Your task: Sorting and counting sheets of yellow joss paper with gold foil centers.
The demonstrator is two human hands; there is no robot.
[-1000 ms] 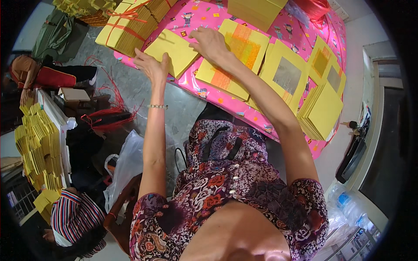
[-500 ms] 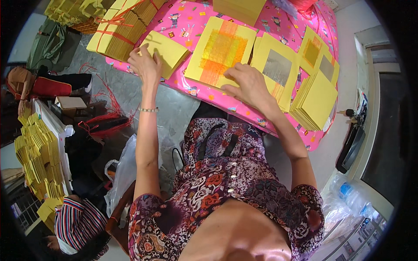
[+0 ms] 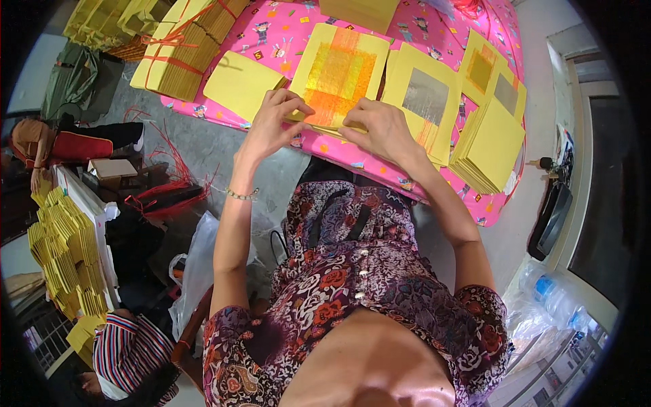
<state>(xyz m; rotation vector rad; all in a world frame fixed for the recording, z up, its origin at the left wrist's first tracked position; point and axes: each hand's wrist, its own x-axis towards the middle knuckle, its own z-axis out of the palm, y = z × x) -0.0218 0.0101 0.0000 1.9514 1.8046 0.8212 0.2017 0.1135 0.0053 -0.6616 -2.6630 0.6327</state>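
Yellow sheets bearing an orange-and-gold patch (image 3: 342, 74) lie at the upper centre of the frame, on a table covered in a pink printed cloth (image 3: 278, 20), as a person works at their lower edge with both bare hands. The left hand (image 3: 272, 125), a beaded bracelet (image 3: 242, 195) at its wrist, is at the sheets' lower left corner, fingers bent and thumb near the forefinger; whether they pinch paper cannot be told. The right hand (image 3: 385, 130) is at the same edge, just apart from the left, its fingers curled and thumb close to them; its grip, too, cannot be made out. Just left lies a plain yellow stack (image 3: 244, 85); just right, yellow sheets with a silver patch (image 3: 428, 102), then a fanned yellow pile (image 3: 491, 152). A yellow bundle tied with red strips (image 3: 182, 57) stands at upper left. Farther out, a co-worker in a striped top (image 3: 132, 349) is at lower left, below heaped yellow paper (image 3: 64, 244), while a clear plastic bottle (image 3: 546, 288) is at lower right.
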